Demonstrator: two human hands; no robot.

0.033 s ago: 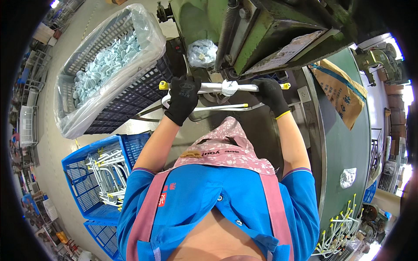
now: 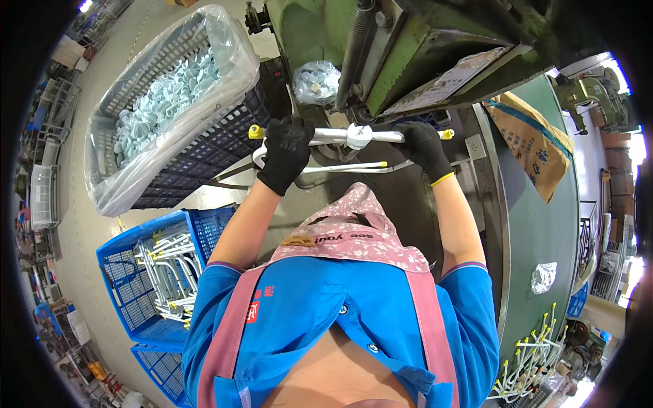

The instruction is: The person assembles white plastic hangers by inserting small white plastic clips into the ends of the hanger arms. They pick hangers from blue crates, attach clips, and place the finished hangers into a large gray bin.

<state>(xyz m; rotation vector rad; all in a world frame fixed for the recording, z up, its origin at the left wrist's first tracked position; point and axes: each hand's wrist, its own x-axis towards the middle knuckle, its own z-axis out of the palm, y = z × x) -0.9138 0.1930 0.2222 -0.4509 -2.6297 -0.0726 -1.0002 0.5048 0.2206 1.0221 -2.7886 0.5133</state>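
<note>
Both my hands wear black gloves and are closed round a white bent metal tube frame (image 2: 388, 137) held crosswise under the green machine head. My left hand (image 2: 287, 156) grips it near the left end, just inside a yellow end cap (image 2: 256, 132). Toward the other end, my right hand (image 2: 423, 151) holds the tube, with another yellow cap beyond it. A pale plastic piece (image 2: 358, 137) sits around the tube between my hands. Nearer to me, a lower white bar (image 2: 347, 167) with a yellow tip runs alongside.
The green machine (image 2: 435, 68) overhangs the tube. At left stands a black crate (image 2: 197, 155), plastic-lined and full of pale blue pieces. Below it, a blue crate (image 2: 126, 292) holds white tubes. A green tabletop (image 2: 534, 238) at right bears a brown paper bag (image 2: 534, 146) and more white tubes (image 2: 534, 353).
</note>
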